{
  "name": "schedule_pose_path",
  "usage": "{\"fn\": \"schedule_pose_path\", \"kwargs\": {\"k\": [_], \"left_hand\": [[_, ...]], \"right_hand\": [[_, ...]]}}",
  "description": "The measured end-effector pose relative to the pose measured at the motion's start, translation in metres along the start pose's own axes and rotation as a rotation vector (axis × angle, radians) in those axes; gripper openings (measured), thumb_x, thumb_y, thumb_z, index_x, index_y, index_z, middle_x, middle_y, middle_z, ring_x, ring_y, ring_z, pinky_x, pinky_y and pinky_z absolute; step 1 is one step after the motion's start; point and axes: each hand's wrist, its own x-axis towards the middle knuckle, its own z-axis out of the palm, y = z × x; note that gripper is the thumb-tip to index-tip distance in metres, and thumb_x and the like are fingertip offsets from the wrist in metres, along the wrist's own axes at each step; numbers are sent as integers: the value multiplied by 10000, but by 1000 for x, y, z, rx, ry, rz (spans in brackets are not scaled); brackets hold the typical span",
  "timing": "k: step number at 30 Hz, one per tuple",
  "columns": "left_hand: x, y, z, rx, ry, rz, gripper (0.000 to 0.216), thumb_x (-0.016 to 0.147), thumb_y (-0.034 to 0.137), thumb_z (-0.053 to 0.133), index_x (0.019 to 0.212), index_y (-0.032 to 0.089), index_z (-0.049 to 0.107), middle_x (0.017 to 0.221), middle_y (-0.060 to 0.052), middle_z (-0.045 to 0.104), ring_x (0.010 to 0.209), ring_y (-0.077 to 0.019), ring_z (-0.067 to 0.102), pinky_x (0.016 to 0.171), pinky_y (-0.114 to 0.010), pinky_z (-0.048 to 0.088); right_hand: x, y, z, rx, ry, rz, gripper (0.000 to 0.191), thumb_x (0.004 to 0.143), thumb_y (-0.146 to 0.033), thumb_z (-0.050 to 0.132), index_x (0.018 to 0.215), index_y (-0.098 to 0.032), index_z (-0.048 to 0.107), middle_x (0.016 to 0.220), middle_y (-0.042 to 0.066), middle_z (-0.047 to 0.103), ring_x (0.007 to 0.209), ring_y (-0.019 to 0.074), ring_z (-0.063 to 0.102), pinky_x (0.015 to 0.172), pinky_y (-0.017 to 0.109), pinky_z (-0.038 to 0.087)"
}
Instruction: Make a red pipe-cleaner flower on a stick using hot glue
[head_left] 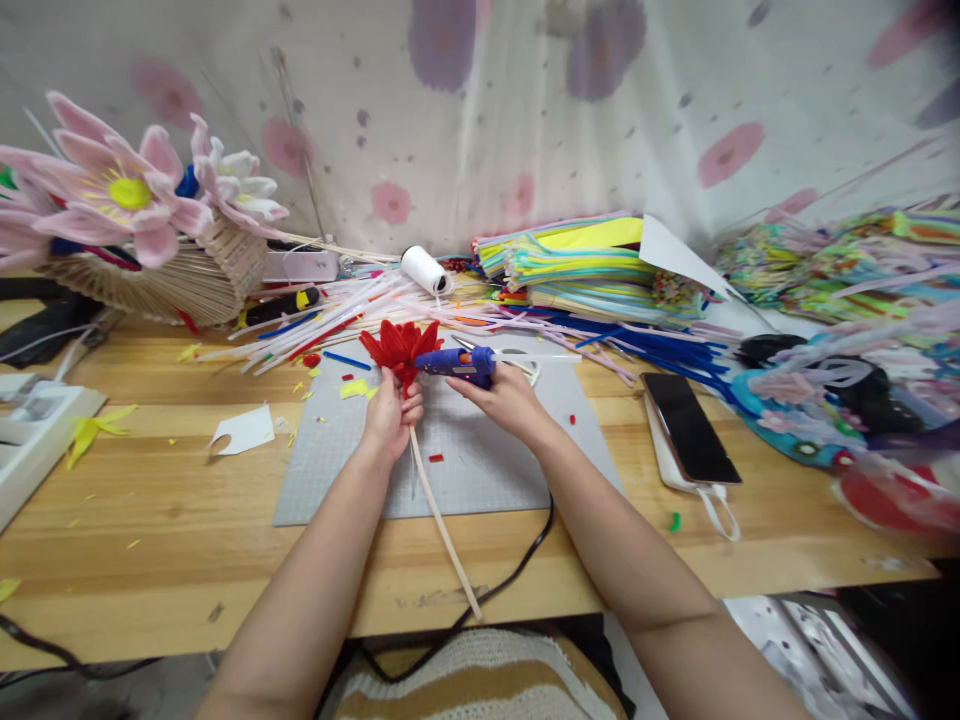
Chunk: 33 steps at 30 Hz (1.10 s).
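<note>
The left hand (387,418) is closed around the base of a red flower with many fuzzy pointed petals (400,345), just where its long pale beige stem (442,520) begins. The flower is above the upper part of a grey cutting mat with a fine grid (495,480), and its stem slants down past the mat, towards the front edge of the light wooden table (165,530).

The right hand (506,400) is wrapped around the handle of a dark blue glue gun (459,366), with a translucent glue stick (544,357) coming out at its rear. The nozzle points left, at the underside of the petals; whether it touches them, I cannot tell. On the body of the gun there is a small pale marking, too small to be read.

Behind the hands lie a white spool (424,270) and thick bundles of yellow, turquoise and pastel pipe cleaners (577,262). At the left, large pink fuzzy flowers (127,195) stand in a beige ribbed basket (172,275). To the right of the mat, a black smartphone (691,430) rests partly upon a white flat device (664,450).
</note>
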Motion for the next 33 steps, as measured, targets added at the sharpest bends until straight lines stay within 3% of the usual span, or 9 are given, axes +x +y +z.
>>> {"fn": "schedule_pose_path", "kwargs": {"k": [6, 23, 33], "left_hand": [[0, -1, 0, 14, 4, 12, 331, 881, 435, 292, 674, 179, 329, 512, 50, 338, 326, -9, 219, 300, -95, 103], [-1, 1, 1, -23, -10, -25, 311, 876, 435, 319, 731, 172, 401, 540, 58, 308, 331, -4, 213, 297, -96, 97], [-3, 2, 3, -16, -1, -35, 314, 888, 420, 283, 690, 182, 334, 535, 56, 302, 330, -11, 210, 300, -97, 90]], "right_hand": [[1, -3, 1, 34, 2, -58, 359, 740, -455, 577, 994, -211, 648, 949, 51, 683, 842, 180, 626, 729, 267, 450], [1, -3, -6, -18, -2, -57, 381, 747, -464, 565, 1012, -204, 649, 914, 59, 683, 810, 185, 619, 719, 272, 439], [-1, 1, -7, -2, 8, -52, 404, 746, -488, 556, 1005, -194, 656, 916, 69, 684, 810, 189, 623, 711, 276, 440]]}}
